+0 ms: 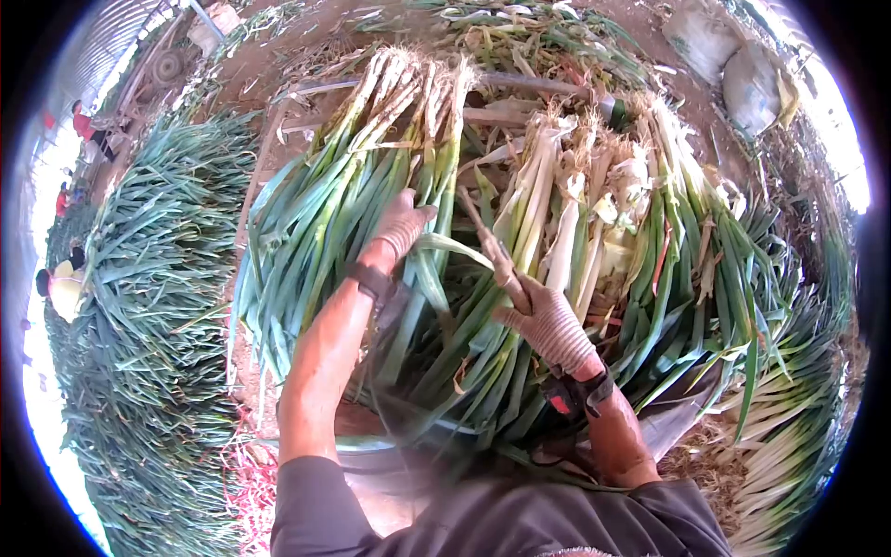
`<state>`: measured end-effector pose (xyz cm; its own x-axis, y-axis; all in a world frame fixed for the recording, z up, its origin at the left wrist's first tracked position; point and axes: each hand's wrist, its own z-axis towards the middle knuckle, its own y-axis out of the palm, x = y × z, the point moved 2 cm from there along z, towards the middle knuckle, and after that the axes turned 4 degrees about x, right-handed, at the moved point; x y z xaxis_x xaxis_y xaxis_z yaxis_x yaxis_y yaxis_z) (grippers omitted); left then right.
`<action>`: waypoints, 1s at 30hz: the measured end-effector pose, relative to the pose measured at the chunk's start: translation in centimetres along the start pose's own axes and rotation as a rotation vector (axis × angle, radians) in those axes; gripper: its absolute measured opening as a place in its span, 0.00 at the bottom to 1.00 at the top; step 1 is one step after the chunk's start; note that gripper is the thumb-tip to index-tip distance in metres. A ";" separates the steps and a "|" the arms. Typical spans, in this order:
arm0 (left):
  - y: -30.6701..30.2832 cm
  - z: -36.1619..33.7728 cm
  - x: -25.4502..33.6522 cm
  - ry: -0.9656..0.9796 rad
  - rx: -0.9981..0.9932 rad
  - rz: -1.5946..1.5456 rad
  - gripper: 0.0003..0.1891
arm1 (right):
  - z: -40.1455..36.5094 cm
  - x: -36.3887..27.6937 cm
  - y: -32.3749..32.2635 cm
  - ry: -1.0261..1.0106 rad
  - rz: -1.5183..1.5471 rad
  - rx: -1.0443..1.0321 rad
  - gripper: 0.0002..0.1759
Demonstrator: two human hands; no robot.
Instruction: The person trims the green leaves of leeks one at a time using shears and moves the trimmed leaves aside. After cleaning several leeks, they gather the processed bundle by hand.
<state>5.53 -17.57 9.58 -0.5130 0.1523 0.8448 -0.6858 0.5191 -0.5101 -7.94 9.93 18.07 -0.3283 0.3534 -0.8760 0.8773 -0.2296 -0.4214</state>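
Note:
My gloved left hand (401, 226) is closed round long green onions (357, 172) in the left-hand bundle, whose roots point away from me. A loose leaf (453, 245) bends from beside that hand towards my right. In my gloved right hand (552, 327) is a narrow brown stick-like tool (499, 263), slanting up and left; its exact kind does not show clearly. Under and beyond the right hand lies a second pile of green onions (534, 200), with pale stems, dry husks and drooping leaves. Both wrists carry dark bands.
A large heap of green onions (158, 325) stretches along the left. More onions with white stems (780, 446) lie at lower right. Full sacks (750, 85) stand at the far right, and leaf scraps (548, 37) litter the ground ahead. People (83, 125) are at the far left.

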 end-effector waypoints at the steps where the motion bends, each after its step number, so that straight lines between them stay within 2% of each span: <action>1: -0.1 -1.9 0.8 -0.029 -0.023 -0.068 0.24 | -0.8 0.1 0.7 -0.025 0.027 -0.012 0.32; 4: 0.6 -6.4 1.7 -0.039 -0.061 -0.224 0.21 | -2.6 0.1 1.6 -0.005 0.073 -0.004 0.37; 6: 1.5 -9.0 0.0 -0.070 -0.025 -0.223 0.20 | -3.7 -0.1 1.2 0.051 -0.008 0.005 0.37; 8: 2.1 -11.2 -1.4 0.001 0.038 -0.101 0.22 | -4.4 -0.1 1.6 0.076 -0.066 -0.074 0.37; 10: 2.8 -12.1 -1.9 -0.030 0.055 -0.245 0.22 | -5.0 0.3 2.2 0.076 -0.074 -0.107 0.37; 13: 2.1 -11.5 -1.7 -0.112 0.106 -0.234 0.21 | -4.6 0.8 2.7 0.067 -0.058 -0.074 0.35; 14: 1.9 -10.9 -2.7 -0.134 0.158 -0.306 0.16 | -4.5 0.9 3.0 0.041 -0.055 -0.063 0.34; 16: 1.4 -10.3 -3.5 -0.270 0.129 -0.571 0.16 | -4.1 0.9 3.5 -0.016 -0.053 -0.043 0.33; 21: 1.4 -10.6 -3.5 -0.310 0.125 -0.672 0.18 | -2.6 0.1 4.7 0.076 -0.151 -0.087 0.30; 30: 1.3 -10.1 -5.2 -0.343 0.150 -0.641 0.20 | -1.1 0.0 5.6 0.012 -0.174 -0.059 0.29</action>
<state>12.55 -9.20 6.17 -0.1041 -0.4254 0.8990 -0.9555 0.2937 0.0283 -2.68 9.64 15.95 -0.4731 0.3943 -0.7878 0.8266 -0.1108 -0.5518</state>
